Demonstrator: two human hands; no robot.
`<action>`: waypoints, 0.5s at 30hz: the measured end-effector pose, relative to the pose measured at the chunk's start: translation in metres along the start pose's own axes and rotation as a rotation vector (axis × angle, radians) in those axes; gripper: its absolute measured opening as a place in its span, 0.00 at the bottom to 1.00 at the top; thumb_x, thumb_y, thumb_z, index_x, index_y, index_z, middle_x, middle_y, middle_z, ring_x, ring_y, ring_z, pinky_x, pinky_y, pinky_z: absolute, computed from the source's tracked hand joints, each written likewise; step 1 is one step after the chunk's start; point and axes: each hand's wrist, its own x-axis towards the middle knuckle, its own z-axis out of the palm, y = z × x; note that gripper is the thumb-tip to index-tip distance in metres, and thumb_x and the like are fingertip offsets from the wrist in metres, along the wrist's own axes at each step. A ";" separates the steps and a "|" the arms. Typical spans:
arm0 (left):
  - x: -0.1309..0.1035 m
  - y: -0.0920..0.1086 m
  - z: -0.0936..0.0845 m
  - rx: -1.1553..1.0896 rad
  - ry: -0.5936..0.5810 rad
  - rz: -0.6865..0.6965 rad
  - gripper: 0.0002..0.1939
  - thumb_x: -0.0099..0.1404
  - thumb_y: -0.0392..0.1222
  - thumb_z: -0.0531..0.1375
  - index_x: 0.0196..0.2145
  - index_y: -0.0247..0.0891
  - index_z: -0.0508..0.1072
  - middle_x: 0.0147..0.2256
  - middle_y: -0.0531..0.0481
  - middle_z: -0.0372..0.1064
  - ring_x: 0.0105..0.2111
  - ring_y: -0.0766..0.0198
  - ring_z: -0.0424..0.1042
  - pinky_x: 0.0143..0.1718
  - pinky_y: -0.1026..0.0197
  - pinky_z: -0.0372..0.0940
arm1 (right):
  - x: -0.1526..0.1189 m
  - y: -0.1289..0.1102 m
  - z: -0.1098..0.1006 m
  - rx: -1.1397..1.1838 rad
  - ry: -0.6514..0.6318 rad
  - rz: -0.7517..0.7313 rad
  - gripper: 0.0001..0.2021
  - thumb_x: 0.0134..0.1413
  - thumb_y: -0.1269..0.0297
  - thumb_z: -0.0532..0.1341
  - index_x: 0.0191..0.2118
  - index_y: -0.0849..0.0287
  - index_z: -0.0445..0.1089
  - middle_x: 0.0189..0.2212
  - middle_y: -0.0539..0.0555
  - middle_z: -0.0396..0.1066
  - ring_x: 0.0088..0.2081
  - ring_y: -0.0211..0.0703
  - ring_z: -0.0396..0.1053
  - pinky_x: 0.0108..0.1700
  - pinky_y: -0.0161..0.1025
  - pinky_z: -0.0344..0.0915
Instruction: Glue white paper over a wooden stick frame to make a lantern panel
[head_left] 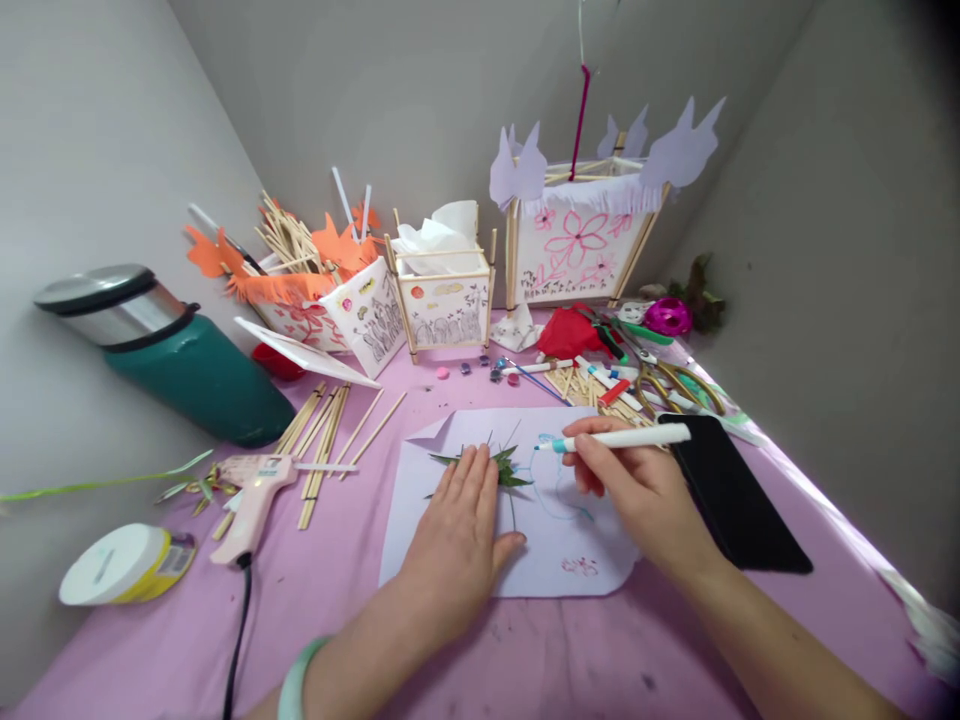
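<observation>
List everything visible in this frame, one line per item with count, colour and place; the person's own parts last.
paper sheet: one, pale lilac, centre of table, blue drawing on it
marker: one, white with teal tip, in right hand
green leaves: a few, on the sheet by the left fingertips
paper lanterns: three or so, white with drawings, at the back
wooden sticks: many, tan, left of the sheet
glue gun: one, pale pink, left
tape roll: one, white and yellow, far left
bin: one, teal with steel lid, lying left
phone: one, black, right
scissors: one pair, right back
table: pink cover
left hand: flat on the sheet
right hand: gripping the marker
</observation>
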 end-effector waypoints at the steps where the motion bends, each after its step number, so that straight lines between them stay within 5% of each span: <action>1: 0.000 0.001 0.003 0.025 -0.025 0.006 0.34 0.68 0.52 0.51 0.61 0.22 0.54 0.63 0.29 0.47 0.64 0.46 0.46 0.61 0.43 0.55 | 0.005 -0.002 0.004 0.045 -0.009 0.007 0.13 0.58 0.53 0.58 0.37 0.59 0.67 0.22 0.49 0.68 0.23 0.36 0.64 0.25 0.33 0.61; 9: 0.001 0.009 0.014 0.075 -0.047 -0.049 0.38 0.66 0.60 0.49 0.61 0.25 0.57 0.64 0.35 0.46 0.64 0.47 0.48 0.61 0.44 0.55 | 0.031 0.018 0.044 0.255 -0.118 0.037 0.14 0.56 0.53 0.59 0.38 0.59 0.66 0.30 0.50 0.69 0.33 0.38 0.69 0.37 0.35 0.66; 15: 0.003 0.008 0.016 0.072 -0.068 -0.054 0.39 0.66 0.61 0.48 0.61 0.25 0.57 0.64 0.35 0.48 0.64 0.46 0.49 0.61 0.44 0.54 | 0.032 0.040 0.053 0.057 -0.139 -0.017 0.12 0.59 0.54 0.56 0.38 0.58 0.66 0.30 0.50 0.68 0.33 0.39 0.68 0.38 0.37 0.64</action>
